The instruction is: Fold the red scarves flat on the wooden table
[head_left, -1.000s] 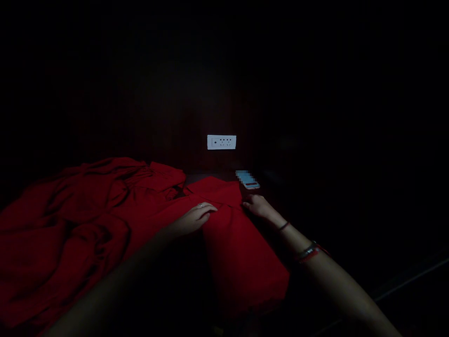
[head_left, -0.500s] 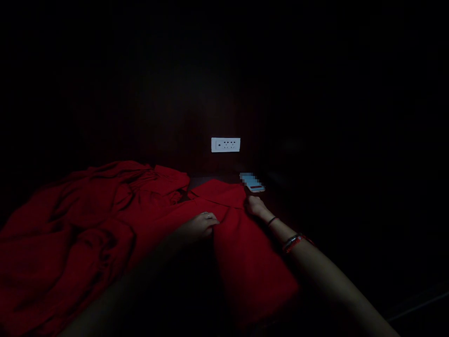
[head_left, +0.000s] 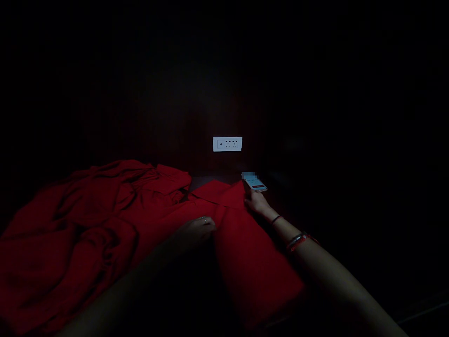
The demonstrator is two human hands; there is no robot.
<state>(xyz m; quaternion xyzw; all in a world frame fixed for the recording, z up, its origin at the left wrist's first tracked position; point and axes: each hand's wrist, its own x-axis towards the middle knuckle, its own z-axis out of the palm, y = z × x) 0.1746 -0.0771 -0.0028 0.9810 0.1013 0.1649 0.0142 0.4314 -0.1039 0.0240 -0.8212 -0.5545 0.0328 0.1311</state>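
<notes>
Red cloth (head_left: 159, 213) lies spread and wrinkled, heaped at the left, with a smoother panel (head_left: 250, 252) reaching down to the right. My left hand (head_left: 199, 229), wearing a ring, is closed with curled fingers at the near edge of the cloth, beside that panel. Deep shadow hides its fingertips. At the panel's right edge, my right hand (head_left: 257, 202) is closed on the cloth near a raised, pointed corner. A dark band and a red bracelet circle that arm.
Just beyond my right hand lies a phone (head_left: 257, 182) with its screen lit. A white socket plate (head_left: 228, 144) is fixed to the dark wall behind. Part of a dark grey surface (head_left: 206, 179) shows past the cloth. Most of the surroundings are too dark to make out.
My left hand has shifted slightly left and its fingers look more curled. My right hand is a little farther forward, and the cloth's corner beside it now stands up more sharply.
</notes>
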